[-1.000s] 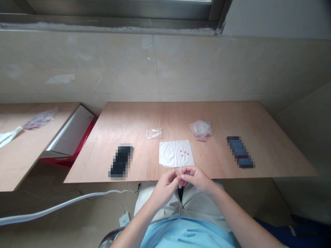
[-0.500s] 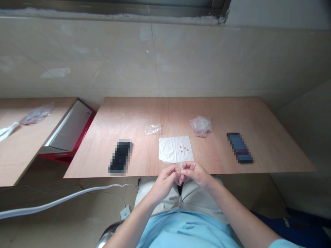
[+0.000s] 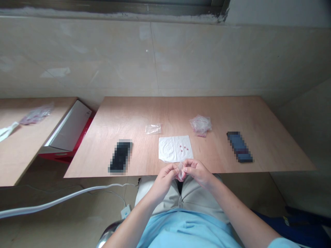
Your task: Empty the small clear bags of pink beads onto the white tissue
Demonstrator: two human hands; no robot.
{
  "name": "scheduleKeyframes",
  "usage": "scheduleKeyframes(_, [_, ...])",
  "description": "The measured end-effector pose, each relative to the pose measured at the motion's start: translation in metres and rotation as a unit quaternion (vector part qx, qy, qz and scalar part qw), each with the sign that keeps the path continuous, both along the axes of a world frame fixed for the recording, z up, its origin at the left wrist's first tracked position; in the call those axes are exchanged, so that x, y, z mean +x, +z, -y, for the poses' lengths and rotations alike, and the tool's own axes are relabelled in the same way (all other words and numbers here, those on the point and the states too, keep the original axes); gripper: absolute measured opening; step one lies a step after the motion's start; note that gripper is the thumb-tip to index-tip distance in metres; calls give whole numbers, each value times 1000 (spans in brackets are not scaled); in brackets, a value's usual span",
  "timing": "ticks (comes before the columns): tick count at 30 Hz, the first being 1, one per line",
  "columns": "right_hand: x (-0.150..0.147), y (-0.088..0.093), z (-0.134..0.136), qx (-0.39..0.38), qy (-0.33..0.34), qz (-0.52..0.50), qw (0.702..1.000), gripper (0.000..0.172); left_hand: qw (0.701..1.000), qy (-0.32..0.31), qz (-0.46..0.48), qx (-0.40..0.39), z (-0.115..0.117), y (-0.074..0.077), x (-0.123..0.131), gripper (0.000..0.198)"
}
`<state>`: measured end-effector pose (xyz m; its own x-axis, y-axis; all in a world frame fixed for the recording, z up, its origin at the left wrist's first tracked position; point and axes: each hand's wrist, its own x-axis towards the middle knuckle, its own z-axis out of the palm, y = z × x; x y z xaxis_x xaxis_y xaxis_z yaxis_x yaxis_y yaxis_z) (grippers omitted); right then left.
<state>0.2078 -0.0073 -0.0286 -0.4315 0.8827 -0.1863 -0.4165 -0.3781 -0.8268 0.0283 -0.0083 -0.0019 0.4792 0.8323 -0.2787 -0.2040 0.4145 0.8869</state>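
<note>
My left hand and my right hand meet at the near edge of the wooden table, both pinching a small clear plastic bag with something pink inside. Just beyond them lies a white tissue with several small pink beads on it. A crumpled clear bag of pink beads sits farther back to the right. An empty small clear bag lies back left of the tissue.
A dark phone lies on the table's left, another dark device on its right. A white and red box stands between this table and a second table at left. A white cable runs across the floor.
Both hands have risen slightly toward the table edge with the small bag, and its mouth now looks spread between the fingers. The view has tilted down a little.
</note>
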Motion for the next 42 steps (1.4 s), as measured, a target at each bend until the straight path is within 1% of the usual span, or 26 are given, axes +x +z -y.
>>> scheduleKeyframes(2, [0, 3, 0, 3, 4, 0, 1000, 22, 1000, -5, -10, 19, -1, 0, -1, 21])
scheduleKeyframes(6, [-1, 4, 1, -8, 8, 16, 1000, 22, 995, -7, -78, 69, 1, 1, -2, 27])
scheduleKeyframes(9, [0, 2, 2, -23, 5, 31, 999, 22, 976, 10, -153, 156, 3, 5, -5, 25])
scheduleKeyframes(10, [1, 1, 2, -27, 5, 36, 999, 21, 963, 15, -181, 197, 3, 7, -6, 35])
scheduleKeyframes(11, [1, 1, 2, -31, 6, 40, 999, 21, 950, 12, -206, 236, 2, 9, -8, 51])
scheduleKeyframes(12, [2, 1, 2, -34, 8, 43, 998, 21, 937, 1, -223, 268, 2, 12, -9, 67])
scheduleKeyframes(13, [2, 1, 2, -37, 11, 46, 998, 21, 928, -16, -232, 291, 1, 14, -10, 78])
scheduleKeyframes(14, [3, 2, 2, -38, 13, 47, 998, 21, 922, -33, -236, 305, -1, 16, -12, 81])
scheduleKeyframes(15, [3, 3, 2, -39, 15, 47, 998, 21, 919, -47, -238, 312, -2, 17, -13, 80])
scheduleKeyframes(19, [5, 6, 2, -40, 18, 36, 998, 22, 918, -57, -243, 308, -4, 20, -14, 66])
scheduleKeyframes(24, [7, 5, 1, -35, 19, 42, 998, 24, 919, -62, -239, 308, -5, 21, -14, 72])
scheduleKeyframes(27, [7, 5, 1, -37, 23, 42, 998, 24, 923, -68, -231, 300, -5, 22, -14, 64])
scheduleKeyframes(30, [7, 6, 1, -40, 24, 40, 998, 24, 930, -61, -225, 285, -5, 22, -14, 58])
scheduleKeyframes(36, [8, 9, 0, -46, 21, 50, 997, 28, 949, -59, -216, 224, -4, 21, -14, 49])
scheduleKeyframes(39, [9, 8, -1, -40, 18, 63, 997, 28, 953, -47, -213, 209, -4, 21, -14, 49])
scheduleKeyframes(42, [8, 8, -1, -24, 13, 82, 996, 28, 951, -40, -222, 214, -4, 20, -14, 52])
